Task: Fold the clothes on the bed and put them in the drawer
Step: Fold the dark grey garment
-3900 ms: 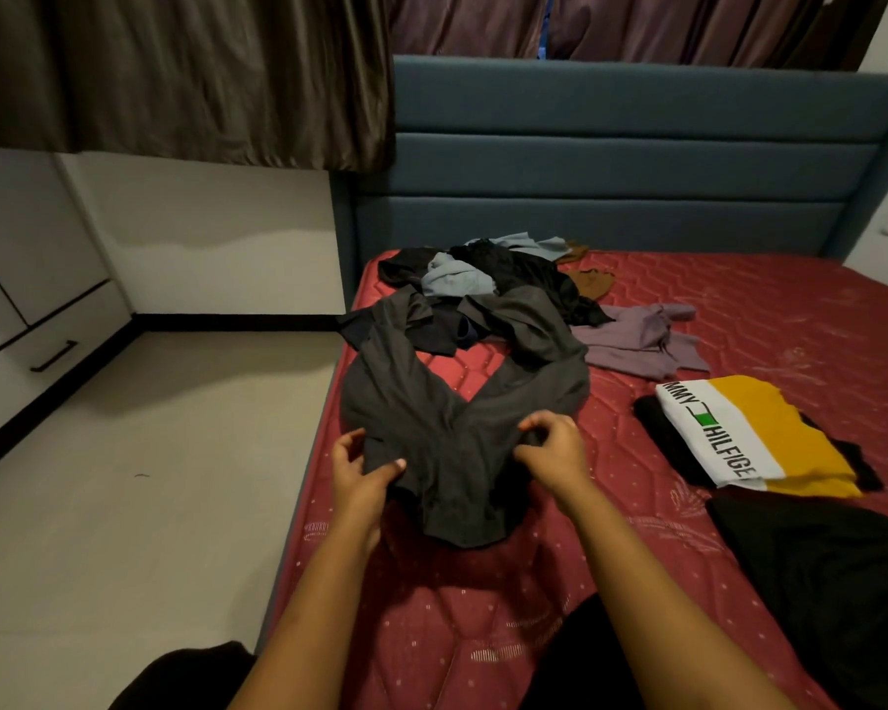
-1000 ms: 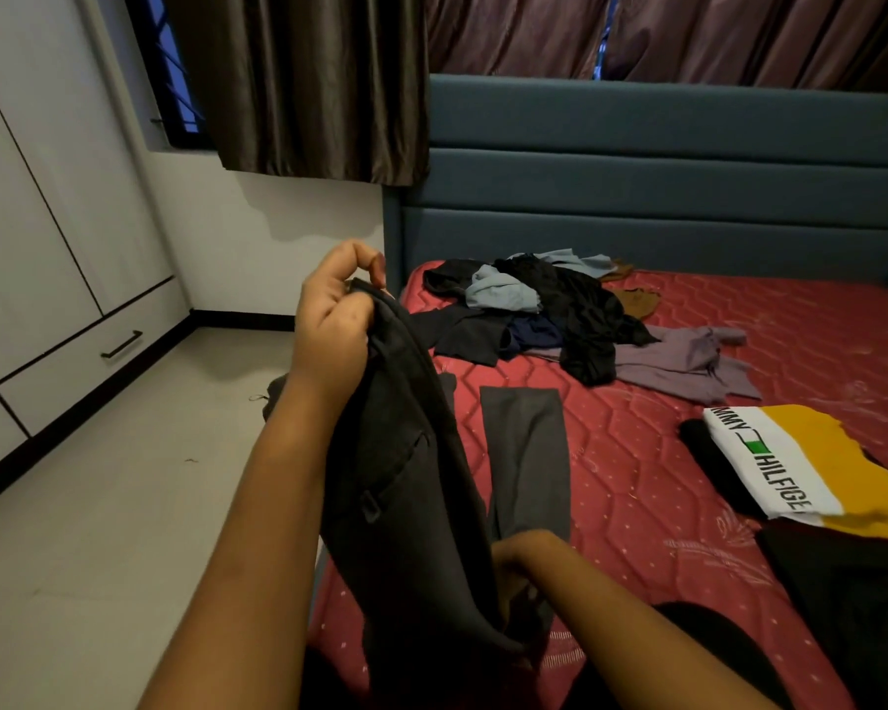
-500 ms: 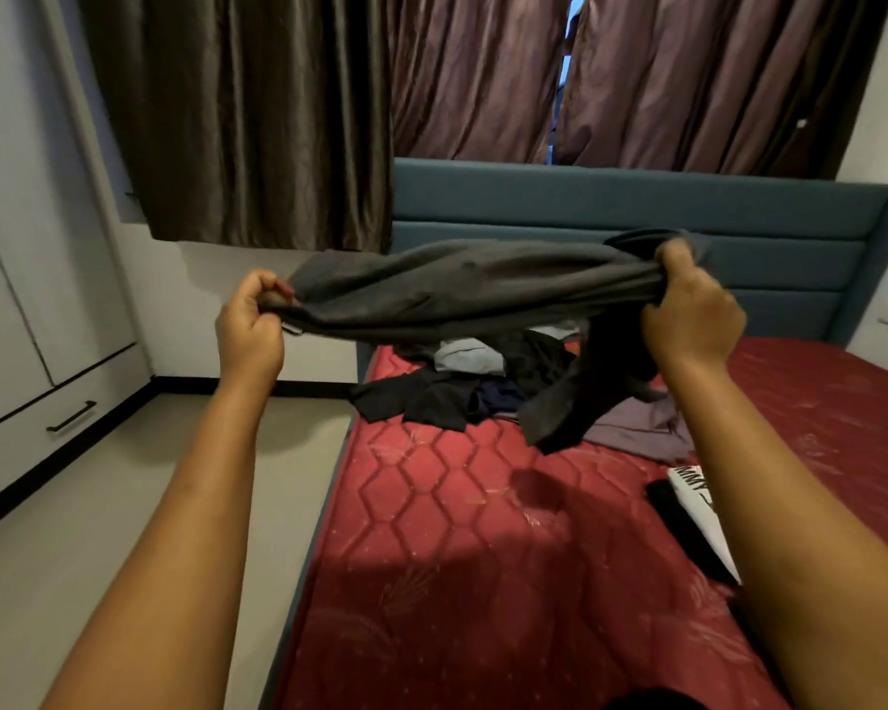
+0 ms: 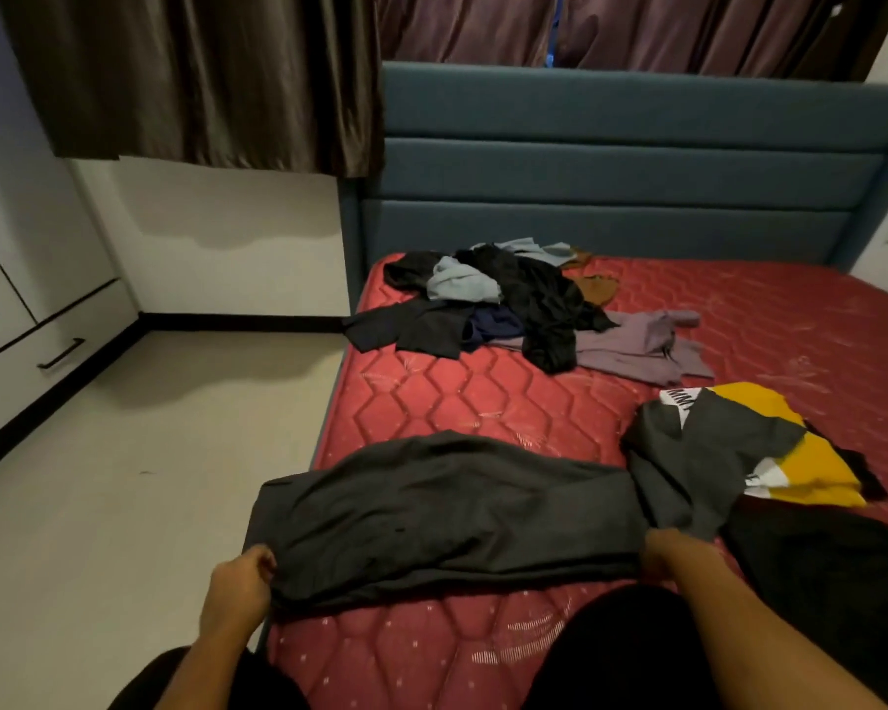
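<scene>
At far L a white wardrobe (image 4: 1, 279) is seen, w/ a drawer (image 4: 47, 361) at its base; the drawer is closed & carries a dark bar handle. Pale floor (image 4: 165, 453) is seen btwn wardrobe & bed, & a brown curtain (image 4: 201, 79) is hung above, by the wall. Low in the frame the L hand (image 4: 239, 581) is placed at the bed's L edge: its fingers are curled & the L end of the grey trousers (image 4: 447, 515) is pinched in them. The trousers are laid crosswise on the near part of the red mattress (image 4: 483, 397), flat for the most part, w/ the L end carried a little past the mattress edge over the floor. Further back, nr the blue headboard (image 4: 636, 161), a pile of unfolded clothes (image 4: 524, 299) is heaped (black, pale blue, navy & brown pieces), & a mauve garment (image 4: 636, 345) is spread at its R side, touching it. The R hand (image 4: 675, 553) is set at the near edge of the trousers, R of centre; its fingers are hidden under the cloth, so whether a grip is held cannot be told. Beyond that hand the trousers' R part is bunched & draped over a folded yellow & white tee (image 4: 816, 468), which is partly covered by it. At far R, nearest the camera, a black garment (image 4: 831, 586) is laid on the mattress, just beside the tee.
</scene>
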Motion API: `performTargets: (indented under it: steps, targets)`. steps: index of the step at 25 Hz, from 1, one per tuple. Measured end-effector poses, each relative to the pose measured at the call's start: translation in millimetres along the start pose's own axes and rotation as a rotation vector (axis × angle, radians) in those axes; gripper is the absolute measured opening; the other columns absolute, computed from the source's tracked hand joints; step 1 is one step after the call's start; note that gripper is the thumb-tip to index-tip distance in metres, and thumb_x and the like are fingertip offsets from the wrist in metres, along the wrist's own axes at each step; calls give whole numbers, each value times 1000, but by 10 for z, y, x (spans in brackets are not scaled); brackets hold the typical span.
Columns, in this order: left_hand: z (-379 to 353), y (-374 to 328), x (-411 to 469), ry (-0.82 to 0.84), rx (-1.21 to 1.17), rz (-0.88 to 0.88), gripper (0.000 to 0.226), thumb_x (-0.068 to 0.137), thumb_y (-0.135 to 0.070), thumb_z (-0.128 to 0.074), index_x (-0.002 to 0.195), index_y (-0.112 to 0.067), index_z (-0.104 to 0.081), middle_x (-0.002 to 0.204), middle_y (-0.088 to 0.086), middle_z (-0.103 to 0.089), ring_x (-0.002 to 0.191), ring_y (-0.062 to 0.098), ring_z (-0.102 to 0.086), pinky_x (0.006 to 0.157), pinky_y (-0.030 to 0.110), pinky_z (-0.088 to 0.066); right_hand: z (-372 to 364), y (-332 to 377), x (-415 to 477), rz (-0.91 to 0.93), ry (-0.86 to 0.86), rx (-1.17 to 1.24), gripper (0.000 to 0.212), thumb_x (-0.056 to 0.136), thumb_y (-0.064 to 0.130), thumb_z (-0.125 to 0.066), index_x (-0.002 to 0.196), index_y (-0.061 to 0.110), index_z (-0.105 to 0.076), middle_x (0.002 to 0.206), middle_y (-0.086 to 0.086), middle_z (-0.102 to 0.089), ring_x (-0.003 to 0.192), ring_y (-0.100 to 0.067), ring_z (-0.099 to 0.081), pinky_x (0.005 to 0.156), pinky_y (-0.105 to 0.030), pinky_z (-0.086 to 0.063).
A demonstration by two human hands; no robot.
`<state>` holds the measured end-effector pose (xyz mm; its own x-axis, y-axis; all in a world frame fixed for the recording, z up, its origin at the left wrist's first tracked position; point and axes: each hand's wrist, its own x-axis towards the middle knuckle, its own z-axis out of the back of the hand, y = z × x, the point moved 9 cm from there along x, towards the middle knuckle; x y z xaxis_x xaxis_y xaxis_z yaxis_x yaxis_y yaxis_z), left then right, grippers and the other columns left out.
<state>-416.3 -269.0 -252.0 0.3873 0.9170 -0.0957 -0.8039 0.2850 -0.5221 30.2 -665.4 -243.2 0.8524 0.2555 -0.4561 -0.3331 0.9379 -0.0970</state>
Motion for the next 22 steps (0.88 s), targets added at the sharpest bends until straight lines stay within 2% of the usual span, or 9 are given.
performTargets:
  steps: [2, 4, 6, 8, 10, 12, 17, 20, 22]
  targets:
    - [-21, -210, -9, 66, 284, -37, 32, 83, -2, -46, 102, -21, -64, 108, 8, -65, 101, 28, -57, 85, 35, -48, 234, 263, -236, 41, 6, 9, 50, 86, 22, -56, 134, 11, -53, 138, -8, -54, 123, -25, -55, 100, -36, -44]
    - [-74, -562, -57, 101, 466, -100, 40, 86, -17, -48, 124, -27, -52, 129, 1, -52, 119, 23, -45, 102, 41, -38, 403, 595, -303, 109, -55, -8, 45, 90, 22, -47, 134, 15, -54, 138, -5, -54, 123, -24, -55, 99, -36, -43]
    - [-275, -987, -190, 157, 469, -248, 55, 85, -25, -50, 139, -29, -36, 143, -1, -38, 132, 22, -33, 111, 51, -23, 418, 986, -406, 226, -84, 27, 43, 90, 31, -46, 131, 25, -54, 139, -4, -52, 124, -25, -53, 100, -36, -43]
    - [-517, -1328, -380, 194, 446, -396, 65, 85, -23, -49, 145, -29, -26, 149, -2, -29, 137, 21, -27, 115, 52, -21, 223, 1330, -451, 369, 9, 62, 40, 85, 37, -51, 125, 36, -54, 137, -2, -54, 122, -25, -53, 100, -37, -45]
    - [-663, -1517, -484, 198, 451, -457, 69, 85, -19, -49, 147, -33, -22, 152, -3, -23, 140, 21, -22, 114, 53, -22, -17, 1462, -404, 404, 135, 39, 44, 81, 37, -56, 125, 40, -53, 137, 0, -53, 122, -26, -53, 102, -37, -44]
    - [-734, -1612, -501, 228, 470, -465, 69, 86, -17, -49, 146, -36, -24, 155, -3, -17, 142, 23, -16, 114, 55, -22, -51, 1345, -345, 330, 145, 55, 47, 82, 38, -53, 129, 40, -51, 142, 0, -48, 127, -27, -48, 105, -41, -41]
    - [-859, -2023, -532, 213, 539, -563, 59, 85, -21, -50, 141, -31, -35, 156, -2, -16, 143, 23, -14, 114, 53, -22, 147, 454, -34, 23, -41, 141, 47, 95, 28, -38, 142, 29, -40, 152, -4, -21, 136, -36, -25, 107, -47, -33]
    - [-1112, -2519, -682, 237, 509, -718, 60, 84, -31, -54, 140, -30, -35, 154, -3, -20, 142, 22, -18, 113, 49, -23, 331, 62, 109, -108, -176, 289, 49, 97, 28, -39, 146, 30, -33, 155, -2, -13, 132, -36, -29, 100, -45, -39]
    - [-1342, -2747, -772, 301, 536, -775, 61, 84, -35, -58, 140, -30, -33, 151, -4, -24, 139, 21, -23, 110, 47, -29, 440, -107, 173, -147, -253, 344, 60, 96, 25, -43, 151, 36, -21, 156, -1, -9, 128, -34, -37, 95, -42, -42]
